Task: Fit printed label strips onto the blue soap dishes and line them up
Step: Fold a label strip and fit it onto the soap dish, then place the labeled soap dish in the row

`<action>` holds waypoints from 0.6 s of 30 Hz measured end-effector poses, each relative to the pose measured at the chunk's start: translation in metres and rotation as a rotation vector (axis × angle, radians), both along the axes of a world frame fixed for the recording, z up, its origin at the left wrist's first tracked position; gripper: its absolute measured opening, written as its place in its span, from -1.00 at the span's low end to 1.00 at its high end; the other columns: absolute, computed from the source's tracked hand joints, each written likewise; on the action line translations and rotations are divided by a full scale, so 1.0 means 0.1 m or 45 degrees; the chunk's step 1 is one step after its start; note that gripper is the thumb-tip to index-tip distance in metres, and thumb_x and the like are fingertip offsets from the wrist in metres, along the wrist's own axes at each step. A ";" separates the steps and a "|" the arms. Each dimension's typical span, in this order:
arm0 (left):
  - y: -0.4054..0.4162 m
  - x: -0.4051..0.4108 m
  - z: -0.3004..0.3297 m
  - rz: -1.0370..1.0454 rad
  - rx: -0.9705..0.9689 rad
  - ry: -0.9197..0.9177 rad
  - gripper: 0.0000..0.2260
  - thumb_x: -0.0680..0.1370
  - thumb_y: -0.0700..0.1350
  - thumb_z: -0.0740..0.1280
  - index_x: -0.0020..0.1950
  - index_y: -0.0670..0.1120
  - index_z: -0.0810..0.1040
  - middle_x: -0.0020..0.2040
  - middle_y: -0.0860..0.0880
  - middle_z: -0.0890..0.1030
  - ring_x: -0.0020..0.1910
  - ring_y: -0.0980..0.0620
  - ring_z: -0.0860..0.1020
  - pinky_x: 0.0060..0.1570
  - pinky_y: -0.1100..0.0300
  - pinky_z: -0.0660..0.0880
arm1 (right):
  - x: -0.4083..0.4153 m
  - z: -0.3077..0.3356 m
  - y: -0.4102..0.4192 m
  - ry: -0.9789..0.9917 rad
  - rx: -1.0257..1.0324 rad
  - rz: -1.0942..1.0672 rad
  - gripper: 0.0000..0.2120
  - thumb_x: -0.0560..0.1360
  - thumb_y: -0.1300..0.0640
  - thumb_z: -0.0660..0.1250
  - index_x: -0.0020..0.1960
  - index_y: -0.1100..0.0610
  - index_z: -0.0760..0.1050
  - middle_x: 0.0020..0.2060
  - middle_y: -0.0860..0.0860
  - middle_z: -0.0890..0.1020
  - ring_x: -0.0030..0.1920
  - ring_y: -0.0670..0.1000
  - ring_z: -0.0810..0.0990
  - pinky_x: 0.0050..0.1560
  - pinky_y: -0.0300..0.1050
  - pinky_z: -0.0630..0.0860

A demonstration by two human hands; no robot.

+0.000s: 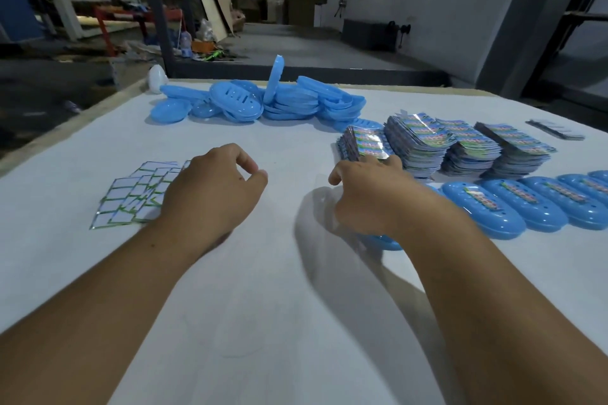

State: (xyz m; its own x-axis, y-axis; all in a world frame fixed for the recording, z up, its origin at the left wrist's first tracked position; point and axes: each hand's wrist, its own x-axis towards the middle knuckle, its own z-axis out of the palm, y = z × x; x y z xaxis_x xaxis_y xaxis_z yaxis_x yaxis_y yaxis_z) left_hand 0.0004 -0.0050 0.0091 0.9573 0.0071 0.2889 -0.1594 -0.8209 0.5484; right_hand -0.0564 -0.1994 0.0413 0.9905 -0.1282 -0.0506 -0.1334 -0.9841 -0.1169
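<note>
The right hand (365,194) — its grip on a dish (385,242) hidden — lay just short of the strips (362,141) ahead; the left hand (210,187) curled loose, holding nothing.

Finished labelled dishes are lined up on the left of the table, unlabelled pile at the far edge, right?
Not quite. The head view shows the labelled dishes lined up on the right of the table, beside the right hand. The unlabelled pile is at the far edge.
</note>
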 end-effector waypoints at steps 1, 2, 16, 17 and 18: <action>0.00 0.00 0.00 -0.004 0.002 -0.002 -0.83 0.50 0.20 0.33 -0.14 0.14 0.52 -0.22 0.17 0.59 -0.11 0.06 0.56 -0.13 0.08 0.47 | 0.00 0.00 0.00 0.007 -0.005 -0.009 -0.50 0.41 0.09 0.23 0.35 -0.05 0.42 0.24 0.05 0.43 0.28 0.22 0.27 0.04 0.04 0.26; 0.00 0.00 -0.01 -0.006 0.005 -0.006 -0.83 0.50 0.20 0.33 -0.15 0.13 0.52 -0.23 0.16 0.59 -0.13 0.08 0.56 -0.15 0.09 0.47 | -0.01 0.00 0.01 0.012 -0.005 -0.018 -0.48 0.38 0.09 0.22 0.35 -0.07 0.41 0.24 0.04 0.42 0.28 0.22 0.26 0.05 0.04 0.25; 0.08 0.49 0.11 0.054 -0.085 -0.080 -0.88 0.56 0.04 0.31 0.06 0.07 0.54 0.03 0.08 0.55 0.01 0.03 0.53 0.00 0.09 0.50 | 0.02 -0.08 0.24 -0.295 0.151 0.279 -0.63 0.56 -0.07 0.22 0.36 -0.20 0.43 0.29 -0.12 0.52 0.33 0.11 0.36 0.34 0.05 0.33; 0.10 0.65 0.14 0.064 -0.146 -0.048 -0.86 0.56 0.02 0.32 0.10 0.05 0.51 0.02 0.07 0.54 0.02 0.02 0.52 -0.02 0.10 0.46 | 0.03 -0.09 0.25 -0.314 0.160 0.289 -0.64 0.56 -0.09 0.22 0.36 -0.21 0.43 0.28 -0.14 0.53 0.32 0.10 0.37 0.34 0.05 0.34; 0.12 0.82 0.17 0.079 -0.239 -0.012 -0.85 0.57 0.00 0.33 0.10 0.02 0.48 -0.01 0.07 0.52 0.02 0.01 0.51 -0.06 0.13 0.42 | 0.03 -0.09 0.24 -0.332 0.168 0.296 -0.64 0.56 -0.11 0.22 0.35 -0.21 0.43 0.27 -0.16 0.53 0.31 0.08 0.38 0.35 0.05 0.34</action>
